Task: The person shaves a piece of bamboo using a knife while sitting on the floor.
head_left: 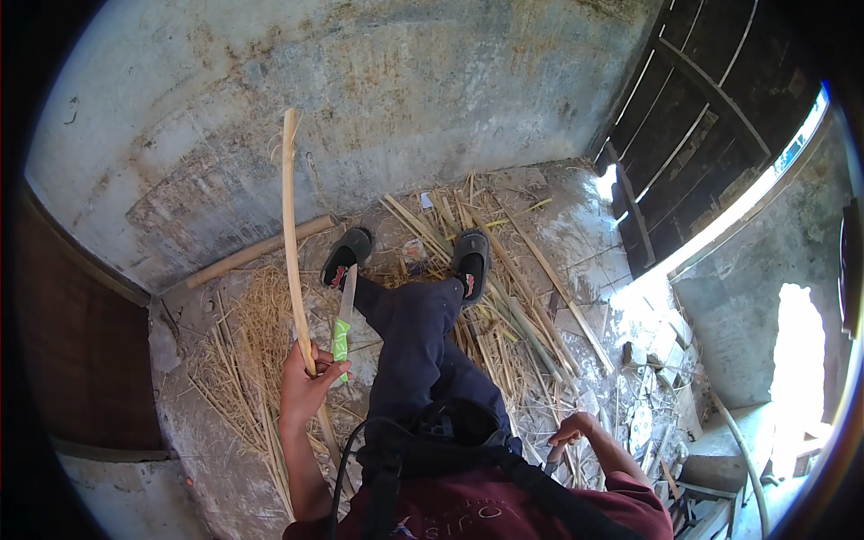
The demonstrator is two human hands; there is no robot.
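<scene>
My left hand is closed round a long pale bamboo strip that rises almost upright before the wall. The same hand pinches a knife with a green handle, its blade pointing away from me. On my right side, my right hand is curled closed near my hip. A short greyish piece shows under its fingers, too small to name. Between the hands are my dark trousers and two dark shoes, with split bamboo strips scattered on the floor to the right.
A heap of fine shavings lies on the left. One thick pole rests along the foot of the stained wall. Broken rubble sits at the right, below a dark plank door with bright light along its edge.
</scene>
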